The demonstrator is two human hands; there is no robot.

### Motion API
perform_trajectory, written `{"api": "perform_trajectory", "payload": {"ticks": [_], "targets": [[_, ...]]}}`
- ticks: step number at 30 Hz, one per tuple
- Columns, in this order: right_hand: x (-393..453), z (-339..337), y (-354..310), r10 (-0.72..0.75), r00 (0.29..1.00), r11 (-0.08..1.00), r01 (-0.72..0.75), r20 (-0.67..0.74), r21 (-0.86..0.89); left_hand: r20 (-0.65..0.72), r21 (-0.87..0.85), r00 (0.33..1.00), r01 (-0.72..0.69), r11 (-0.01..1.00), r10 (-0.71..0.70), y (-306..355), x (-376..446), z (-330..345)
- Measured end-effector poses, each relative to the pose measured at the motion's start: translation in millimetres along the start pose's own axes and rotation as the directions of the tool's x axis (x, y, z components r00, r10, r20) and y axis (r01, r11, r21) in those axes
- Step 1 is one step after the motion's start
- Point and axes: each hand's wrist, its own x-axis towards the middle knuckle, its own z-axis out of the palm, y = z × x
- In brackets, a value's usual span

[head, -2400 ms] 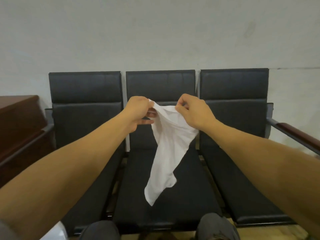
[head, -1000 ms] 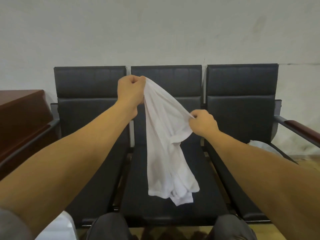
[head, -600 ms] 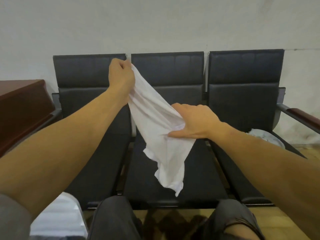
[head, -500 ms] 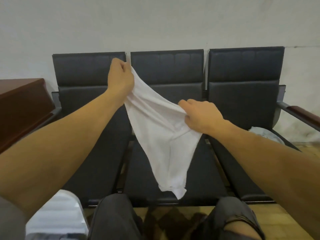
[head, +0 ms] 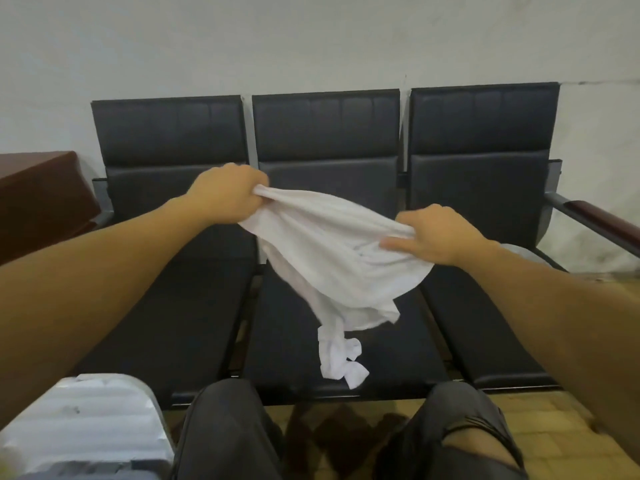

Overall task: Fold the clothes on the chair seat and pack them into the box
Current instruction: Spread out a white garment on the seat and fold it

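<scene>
Pale wall behind bench [head: 325, 362]. Left hand [head: 227, 197], right hand [head: 438, 235] each grasp white garment [head: 332, 258], held spread above middle seat, likely locating edges for folding.

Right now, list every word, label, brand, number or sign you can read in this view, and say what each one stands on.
None: no readable text shows anywhere in the head view.
White garment, held up by the left hand and the right hand: no print or tag shows.
Black chairs: no label or plate.
White box at lower left: only faint grey smudges, too blurred to read as characters.
Wall: stains only, no sign.
</scene>
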Motion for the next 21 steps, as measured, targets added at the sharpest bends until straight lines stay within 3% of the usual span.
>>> {"api": "perform_trajectory", "payload": {"ticks": [3,5,6,8,11,13,15,18,19,21], "targets": [[-2.8,-3.2,16.7,0.066,0.989,0.935,-0.014,0.135,-0.355,0.044,-0.169,0.980,0.197,0.966,-0.192,-28.4,2.1,-2.8],[0.1,-3.7,27.7,0.167,0.984,0.907,-0.127,0.065,-0.401,0.075,-0.194,0.967,0.252,0.948,-0.242,-40.4,1.1,-1.1],[2.0,-2.8,32.8,0.239,0.971,0.926,-0.227,0.001,-0.300,0.097,-0.209,0.966,0.256,0.944,-0.240,-43.0,1.0,0.1],[8.1,1.5,37.6,0.400,0.912,0.913,-0.387,-0.092,0.128,0.164,-0.302,0.969,0.228,0.926,-0.185,-44.9,-0.5,1.4],[18.2,6.5,25.4,0.558,0.803,0.709,-0.329,-0.210,0.624,0.272,-0.574,0.957,0.246,0.781,-0.102,-43.3,-5.1,-0.9],[23.1,8.8,15.7,0.666,0.735,0.497,-0.307,-0.130,0.812,0.375,-0.677,0.926,0.309,0.667,-0.048,-42.6,-8.7,-2.5],[27.9,14.7,17.6,0.643,0.761,0.373,-0.405,0.082,0.835,0.529,-0.672,0.849,0.410,0.617,0.012,-43.3,-12.7,-2.3],[30.7,23.5,25.3,0.513,0.786,0.447,-0.588,0.346,0.674,0.725,-0.539,0.688,0.541,0.646,0.029,-47.9,-12.9,4.1],[35.7,28.9,29.6,0.517,0.771,0.487,-0.622,0.371,0.614,0.735,-0.516,0.678,0.559,0.648,0.001,-51.4,-6.2,12.4],[46.1,44.6,35.9,0.536,0.756,0.563,-0.651,0.375,0.509,0.687,-0.538,0.721,0.592,0.600,-0.095,-56.9,10.0,35.6]]}}
